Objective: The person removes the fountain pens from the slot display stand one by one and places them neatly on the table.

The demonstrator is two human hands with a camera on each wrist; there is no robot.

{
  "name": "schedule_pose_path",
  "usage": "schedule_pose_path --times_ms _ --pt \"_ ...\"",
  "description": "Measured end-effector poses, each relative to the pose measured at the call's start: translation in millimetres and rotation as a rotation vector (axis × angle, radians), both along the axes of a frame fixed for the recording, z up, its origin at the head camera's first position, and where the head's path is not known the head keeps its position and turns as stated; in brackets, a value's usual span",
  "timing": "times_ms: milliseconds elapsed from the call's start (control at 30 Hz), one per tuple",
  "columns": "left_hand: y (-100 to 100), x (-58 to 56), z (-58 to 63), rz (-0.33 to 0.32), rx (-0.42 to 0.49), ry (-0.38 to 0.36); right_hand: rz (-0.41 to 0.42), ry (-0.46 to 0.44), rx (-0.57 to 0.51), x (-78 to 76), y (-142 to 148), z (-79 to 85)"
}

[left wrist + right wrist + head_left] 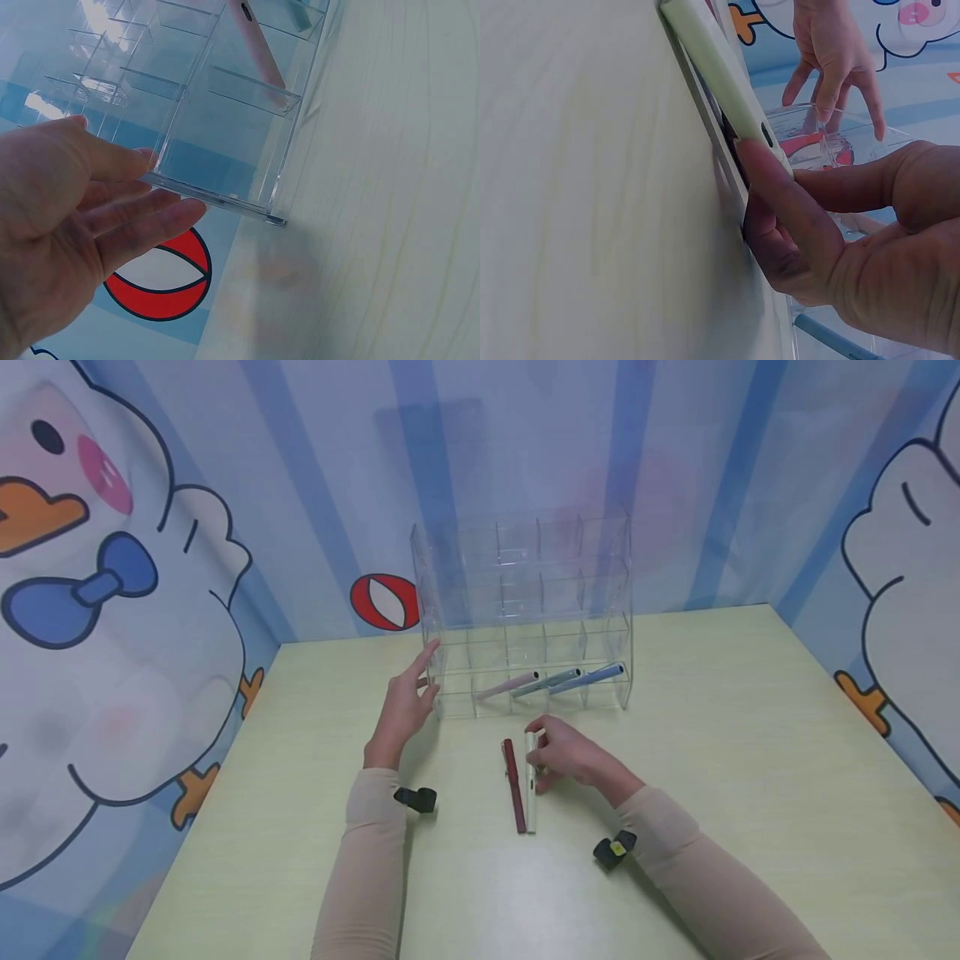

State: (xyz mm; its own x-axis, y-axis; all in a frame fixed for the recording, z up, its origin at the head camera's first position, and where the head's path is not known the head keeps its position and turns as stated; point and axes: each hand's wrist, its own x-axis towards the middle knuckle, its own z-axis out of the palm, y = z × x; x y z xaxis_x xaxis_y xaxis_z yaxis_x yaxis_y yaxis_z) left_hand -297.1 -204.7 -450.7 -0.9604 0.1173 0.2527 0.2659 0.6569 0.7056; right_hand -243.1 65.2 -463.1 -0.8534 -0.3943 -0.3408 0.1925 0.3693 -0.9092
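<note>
Right hand (566,753) pinches the white pen (532,808) near its far end, beside the red pen (514,789). Pen's long axis points forward toward the clear rack (525,639); left hand (403,710), fingers extended, touches the rack's left side.

Head view: can't see part of pale pen (532,814) behind right fingers (784,201). Right wrist: can't clearly make out red pen (515,789) beyond those fingers; lose bluish pen (832,339) below them at bottom edge. Left wrist: lose pink pen (259,56) and teal pen (298,16) at top edge, up-right of left fingers (150,231).
</note>
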Motion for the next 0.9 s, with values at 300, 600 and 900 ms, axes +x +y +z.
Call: schedule_pose_path --times_ms 300,600,900 --pt "0.6 0.4 0.1 -0.001 0.009 -0.007 -0.010 0.031 0.006 0.7 -3.5 -4.7" --pt "-0.1 0.8 0.6 -0.005 0.009 -0.006 -0.028 0.104 0.076 2.2 -8.4 -3.8" --pt "0.5 0.6 0.7 -0.004 0.008 0.001 0.006 0.233 0.295 0.8 -9.7 -4.6"
